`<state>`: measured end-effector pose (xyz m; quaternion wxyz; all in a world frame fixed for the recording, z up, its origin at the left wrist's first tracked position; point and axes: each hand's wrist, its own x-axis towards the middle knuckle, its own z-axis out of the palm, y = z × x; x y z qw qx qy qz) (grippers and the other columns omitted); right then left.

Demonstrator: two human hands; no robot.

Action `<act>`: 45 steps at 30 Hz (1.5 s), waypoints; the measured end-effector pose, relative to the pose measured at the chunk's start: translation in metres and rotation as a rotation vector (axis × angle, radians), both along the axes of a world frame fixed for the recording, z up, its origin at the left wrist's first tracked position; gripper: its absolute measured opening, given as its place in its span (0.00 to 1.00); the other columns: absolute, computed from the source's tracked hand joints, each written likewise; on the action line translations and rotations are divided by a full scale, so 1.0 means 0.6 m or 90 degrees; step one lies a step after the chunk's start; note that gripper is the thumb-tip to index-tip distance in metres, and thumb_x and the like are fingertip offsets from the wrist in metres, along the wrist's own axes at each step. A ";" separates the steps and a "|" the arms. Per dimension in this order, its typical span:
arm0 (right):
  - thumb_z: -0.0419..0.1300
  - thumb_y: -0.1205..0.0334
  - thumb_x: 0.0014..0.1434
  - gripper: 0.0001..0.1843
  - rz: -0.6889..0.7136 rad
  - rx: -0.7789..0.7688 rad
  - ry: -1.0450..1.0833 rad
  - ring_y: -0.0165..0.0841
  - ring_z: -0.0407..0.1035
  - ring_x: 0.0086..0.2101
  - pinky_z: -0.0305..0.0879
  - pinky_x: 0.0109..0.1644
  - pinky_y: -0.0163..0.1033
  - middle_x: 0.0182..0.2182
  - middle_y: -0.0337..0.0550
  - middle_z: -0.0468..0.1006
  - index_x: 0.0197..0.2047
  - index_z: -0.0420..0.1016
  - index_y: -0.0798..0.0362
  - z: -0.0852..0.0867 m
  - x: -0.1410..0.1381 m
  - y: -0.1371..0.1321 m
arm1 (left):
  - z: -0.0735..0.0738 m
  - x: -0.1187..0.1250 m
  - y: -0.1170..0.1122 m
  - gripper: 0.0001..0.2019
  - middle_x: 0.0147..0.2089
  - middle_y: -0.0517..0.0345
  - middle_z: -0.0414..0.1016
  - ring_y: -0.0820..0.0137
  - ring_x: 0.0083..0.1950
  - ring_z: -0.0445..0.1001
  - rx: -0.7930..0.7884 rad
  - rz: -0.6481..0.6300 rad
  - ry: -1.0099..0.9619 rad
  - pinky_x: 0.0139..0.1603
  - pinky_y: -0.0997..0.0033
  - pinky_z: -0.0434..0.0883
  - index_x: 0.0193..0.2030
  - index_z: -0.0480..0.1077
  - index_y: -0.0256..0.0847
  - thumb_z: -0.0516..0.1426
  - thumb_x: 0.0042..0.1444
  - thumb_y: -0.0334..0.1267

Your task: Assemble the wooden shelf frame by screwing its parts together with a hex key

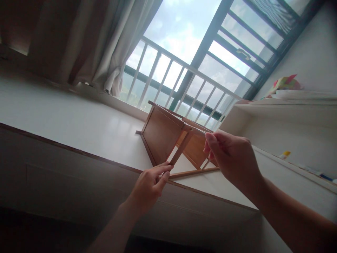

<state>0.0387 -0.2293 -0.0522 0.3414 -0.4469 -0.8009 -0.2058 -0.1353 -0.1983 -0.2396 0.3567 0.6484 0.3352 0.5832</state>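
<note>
A small brown wooden rack (163, 135) with flat panels and narrow rails rests tilted on the white ledge. My left hand (150, 184) is closed around the lower end of its near crossbar, at the ledge's front edge. At the rack's right corner, my right hand (230, 151) is closed in a pinch. A thin, dark piece runs from that corner to its fingertips; I cannot tell whether it is part of the rail or a separate tool. A small round spot, perhaps a screw or hole, shows in the wood near the corner. A second, lighter panel (193, 151) sits behind the crossbar.
The white ledge (79, 123) runs beneath the window, ending in a dark front edge. White railings (168, 77) stand across the window. A grey curtain (113, 59) hangs left. On the right, a white shelf (289, 105) bears a colourful bundle (285, 82).
</note>
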 end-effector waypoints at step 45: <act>0.56 0.54 0.67 0.26 0.035 -0.136 0.160 0.26 0.61 0.14 0.54 0.22 0.34 0.12 0.37 0.69 0.17 0.71 0.53 -0.011 -0.030 0.024 | -0.005 0.001 0.002 0.17 0.63 0.53 0.74 0.63 0.42 0.82 0.008 0.010 0.020 0.27 0.74 0.75 0.58 0.78 0.44 0.55 0.68 0.45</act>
